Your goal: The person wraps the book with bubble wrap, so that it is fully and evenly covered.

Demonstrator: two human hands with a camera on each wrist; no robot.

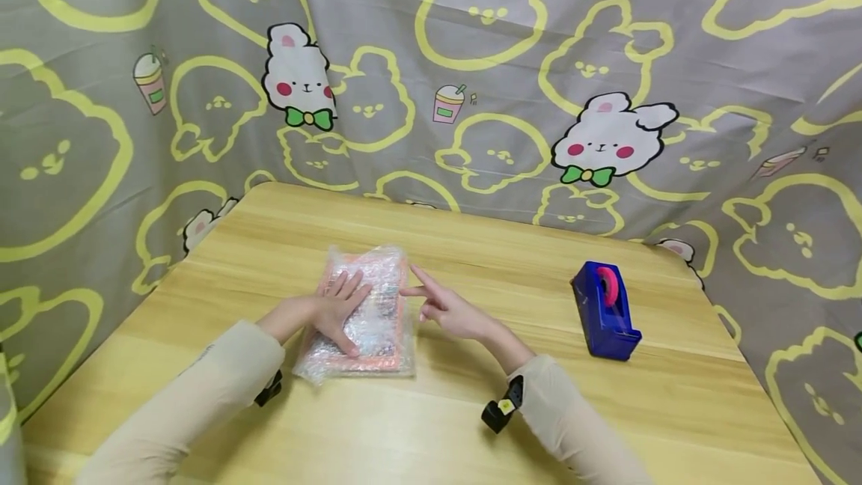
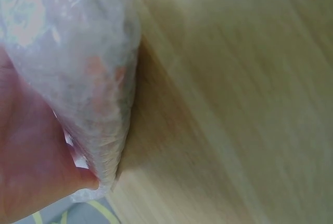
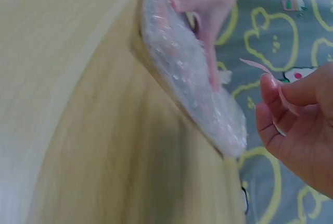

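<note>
A flat package in bubble wrap [image 1: 382,320], with orange edges showing through, lies on the wooden table. Spread fingers of my left hand [image 1: 337,313] press down on its top. In the right wrist view, my right hand [image 3: 304,120] pinches a short strip of pink tape [image 3: 254,64] between thumb and finger, one end sticking up free. The head view places that right hand [image 1: 453,311] just beside the package's right edge. The left wrist view shows the wrap [image 2: 104,73] bulging beside the left hand [image 2: 34,156].
A blue tape dispenser [image 1: 602,320] with a pink roll [image 1: 609,287] stands on the right side of the table [image 1: 485,388]. A grey curtain [image 1: 498,103] with cartoon rabbits hangs along the table's back and sides.
</note>
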